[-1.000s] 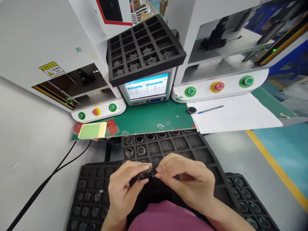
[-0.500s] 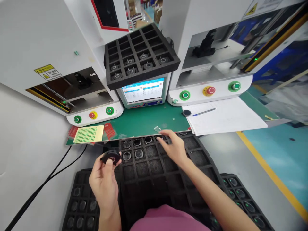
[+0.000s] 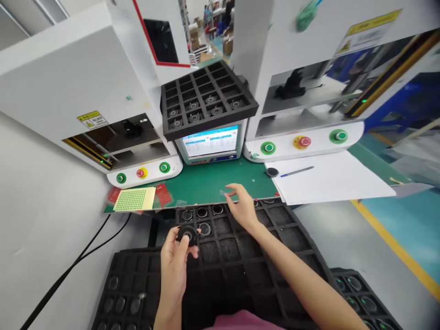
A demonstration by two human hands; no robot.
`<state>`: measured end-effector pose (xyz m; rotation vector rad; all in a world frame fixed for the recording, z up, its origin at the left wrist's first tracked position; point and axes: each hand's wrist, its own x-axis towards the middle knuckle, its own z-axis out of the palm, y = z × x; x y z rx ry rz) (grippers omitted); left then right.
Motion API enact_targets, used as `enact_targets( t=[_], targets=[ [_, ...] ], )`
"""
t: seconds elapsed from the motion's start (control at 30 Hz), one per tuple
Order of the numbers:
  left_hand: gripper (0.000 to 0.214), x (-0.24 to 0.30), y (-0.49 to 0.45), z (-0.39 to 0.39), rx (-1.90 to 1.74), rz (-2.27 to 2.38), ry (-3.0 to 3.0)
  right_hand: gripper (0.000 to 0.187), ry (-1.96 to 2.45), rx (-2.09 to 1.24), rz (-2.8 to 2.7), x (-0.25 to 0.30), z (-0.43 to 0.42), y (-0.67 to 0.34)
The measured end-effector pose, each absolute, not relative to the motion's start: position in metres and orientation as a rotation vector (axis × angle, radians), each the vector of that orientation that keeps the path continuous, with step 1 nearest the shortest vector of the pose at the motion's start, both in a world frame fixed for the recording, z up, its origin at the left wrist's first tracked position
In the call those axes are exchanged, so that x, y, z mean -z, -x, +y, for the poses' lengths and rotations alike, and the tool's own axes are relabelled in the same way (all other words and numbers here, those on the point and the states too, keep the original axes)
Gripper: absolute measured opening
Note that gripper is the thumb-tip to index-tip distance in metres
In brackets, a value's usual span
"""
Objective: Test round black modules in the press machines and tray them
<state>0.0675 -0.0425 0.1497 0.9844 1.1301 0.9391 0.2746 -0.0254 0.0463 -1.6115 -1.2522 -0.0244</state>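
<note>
My left hand grips a round black watch case, thumb across its face and fingers around the rim. At the front edge of the green table, my right hand pinches a small piece of clear film between thumb and fingertips. Below both hands lies a black foam tray with square compartments; round watch parts sit in several of its far-left cells. The left hand is over the tray's left side, with the watch case tilted toward me.
Two white machines with green and red buttons flank a screen. Another foam tray of round parts rests on top of it. A sticker sheet lies left; papers, a pen and a black disc lie right. More trays stand below.
My left hand has moved right with the watch case, over the tray. My right thumb and fingers have closed on the clear film and shifted it slightly left. The camera view has also shifted.
</note>
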Motion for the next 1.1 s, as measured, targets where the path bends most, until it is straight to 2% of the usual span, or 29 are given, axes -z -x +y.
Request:
enact_targets(
  t=[0.17, 0.23, 0.33, 0.53, 0.77, 0.9, 1.1],
  targets=[
    [0.032, -0.15, -0.078, -0.047, -0.835, 1.05, -0.993, 0.027, 1.29, 0.186, -1.316, -0.106, -0.081, -0.248],
    [0.03, -0.149, -0.081, -0.049, -0.807, 1.046, -1.029, 0.032, 1.129, 0.246, -1.417, -0.115, -0.1, -0.241],
    [0.032, -0.149, -0.084, -0.053, -0.765, 0.988, -1.027, 0.027, 0.98, 0.174, -1.59, -0.109, -0.119, -0.233],
    [0.038, -0.153, -0.082, -0.062, -0.8, 0.883, -1.015, 0.024, 0.997, -0.005, -1.745, -0.099, -0.127, -0.224],
    [0.036, -0.155, -0.08, -0.066, -0.771, 0.866, -1.107, 0.032, 0.904, -0.019, -1.813, -0.128, -0.117, -0.232],
    [0.033, -0.153, -0.08, -0.064, -0.748, 0.946, -1.16, 0.03, 0.842, 0.086, -1.864, -0.138, -0.112, -0.234],
    [0.033, -0.153, -0.08, -0.063, -0.744, 1.034, -1.325, 0.023, 1.094, 0.262, -1.802, -0.119, -0.113, -0.22]
  ],
)
